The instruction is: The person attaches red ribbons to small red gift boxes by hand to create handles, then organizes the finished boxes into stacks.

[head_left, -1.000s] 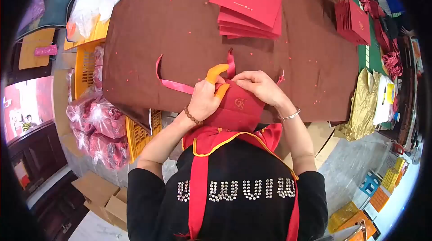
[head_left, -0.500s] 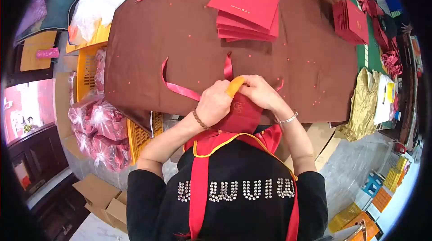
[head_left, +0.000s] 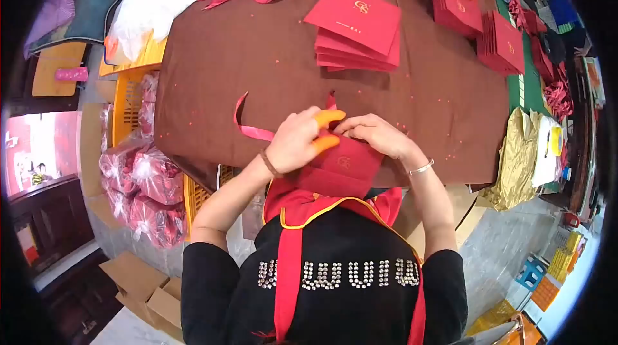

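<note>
One red bag (head_left: 344, 164) lies at the desk's (head_left: 257, 68) near edge, at 6 o'clock. The left hand (head_left: 293, 145) pinches its top rim, its two orange-capped fingers (head_left: 328, 116) closed on it. The right hand (head_left: 380, 135) grips the same rim, fingers curled. One ribbon (head_left: 248, 127) trails toward 9 o'clock. Three stacks of red bags sit from 12 to 2 o'clock: a centre stack (head_left: 357, 26) and two others (head_left: 501, 42).

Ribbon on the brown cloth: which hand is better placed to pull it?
Likely the left hand: the ribbon trails out beside it, and its orange-capped fingers pinch the red bag at its top. The right hand holds the bag's other side.
</note>
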`<state>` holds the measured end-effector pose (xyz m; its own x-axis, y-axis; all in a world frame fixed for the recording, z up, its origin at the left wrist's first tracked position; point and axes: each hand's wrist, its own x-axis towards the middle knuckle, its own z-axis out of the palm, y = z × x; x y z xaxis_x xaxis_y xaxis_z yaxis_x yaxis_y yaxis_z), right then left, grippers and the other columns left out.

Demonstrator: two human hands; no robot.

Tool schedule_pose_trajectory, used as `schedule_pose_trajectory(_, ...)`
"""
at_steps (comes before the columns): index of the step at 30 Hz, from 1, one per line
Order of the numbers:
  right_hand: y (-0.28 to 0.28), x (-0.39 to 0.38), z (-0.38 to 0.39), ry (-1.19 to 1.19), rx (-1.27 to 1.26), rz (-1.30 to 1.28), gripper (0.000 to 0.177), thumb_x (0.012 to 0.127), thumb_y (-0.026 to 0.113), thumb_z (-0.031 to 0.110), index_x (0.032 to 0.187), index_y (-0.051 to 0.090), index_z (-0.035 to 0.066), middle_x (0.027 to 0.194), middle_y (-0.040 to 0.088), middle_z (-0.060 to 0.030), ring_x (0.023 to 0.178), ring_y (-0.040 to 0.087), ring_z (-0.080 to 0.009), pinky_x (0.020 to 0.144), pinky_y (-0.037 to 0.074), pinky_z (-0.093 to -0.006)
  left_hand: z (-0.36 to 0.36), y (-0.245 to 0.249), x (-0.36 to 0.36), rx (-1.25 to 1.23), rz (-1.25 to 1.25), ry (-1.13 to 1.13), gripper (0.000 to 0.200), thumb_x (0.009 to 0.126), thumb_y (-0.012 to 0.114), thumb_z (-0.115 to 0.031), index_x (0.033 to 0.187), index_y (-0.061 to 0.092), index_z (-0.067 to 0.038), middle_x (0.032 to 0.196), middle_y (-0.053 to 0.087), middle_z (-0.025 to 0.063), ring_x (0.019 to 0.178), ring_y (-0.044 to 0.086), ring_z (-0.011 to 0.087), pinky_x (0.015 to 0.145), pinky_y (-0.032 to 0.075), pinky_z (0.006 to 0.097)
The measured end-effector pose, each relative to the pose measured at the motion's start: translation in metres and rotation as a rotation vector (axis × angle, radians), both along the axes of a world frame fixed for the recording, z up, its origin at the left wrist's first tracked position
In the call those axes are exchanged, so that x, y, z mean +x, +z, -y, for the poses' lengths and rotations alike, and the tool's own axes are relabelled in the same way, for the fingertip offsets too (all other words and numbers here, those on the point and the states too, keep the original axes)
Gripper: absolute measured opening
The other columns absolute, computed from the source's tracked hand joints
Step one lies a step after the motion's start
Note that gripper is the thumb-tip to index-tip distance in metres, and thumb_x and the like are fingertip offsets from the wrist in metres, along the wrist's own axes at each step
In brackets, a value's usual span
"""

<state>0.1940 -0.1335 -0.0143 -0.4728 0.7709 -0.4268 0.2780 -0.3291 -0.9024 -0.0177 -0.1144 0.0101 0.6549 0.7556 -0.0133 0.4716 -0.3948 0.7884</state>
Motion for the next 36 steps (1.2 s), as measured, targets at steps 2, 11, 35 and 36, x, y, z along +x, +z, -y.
schedule_pose_trajectory(2,0.0,0.004,-0.007,0.114,-0.041,-0.035,0.026,0.088,0.05,0.012,0.107,0.061,-0.001,0.096,0.065,-0.0074,0.09,0.056,-0.0113,0.082,0.043,-0.0249,-0.014,-0.018,-0.009,-0.067,0.07,-0.038,0.021,0.083,0.059,-0.015,0.1,0.063,-0.004,0.09,0.056,0.0106,0.085,0.056,0.0244,0.074,0.044,0.0325)
schedule_pose_trajectory(11,0.005,-0.002,-0.023,0.386,0.158,0.028,0.023,0.081,0.059,0.007,0.103,0.061,-0.001,0.088,0.066,-0.0092,0.076,0.058,-0.0121,0.071,0.046,-0.0284,-0.033,-0.015,-0.014,-0.317,0.048,-0.196,0.019,0.085,0.056,-0.017,0.092,0.064,-0.001,0.09,0.058,0.012,0.083,0.057,0.0241,0.073,0.045,0.0324)
schedule_pose_trajectory(35,-0.015,0.031,-0.033,0.466,0.983,0.413,0.008,0.078,0.057,0.011,0.081,0.057,0.003,0.079,0.057,-0.0113,0.074,0.058,-0.0301,0.064,0.048,-0.0397,-0.039,-0.039,-0.008,-0.35,0.059,-0.377,0.017,0.085,0.054,-0.016,0.088,0.062,-0.001,0.093,0.056,0.0137,0.088,0.056,0.0287,0.078,0.043,0.0352)
schedule_pose_trajectory(36,-0.015,0.03,-0.034,0.397,0.99,0.395,0.011,0.079,0.059,0.011,0.087,0.057,0.003,0.079,0.057,-0.0107,0.072,0.057,-0.0303,0.062,0.048,-0.0391,-0.04,-0.038,-0.007,-0.338,0.058,-0.382,0.017,0.086,0.054,-0.016,0.088,0.062,-0.001,0.094,0.056,0.0137,0.089,0.056,0.0284,0.078,0.043,0.0353)
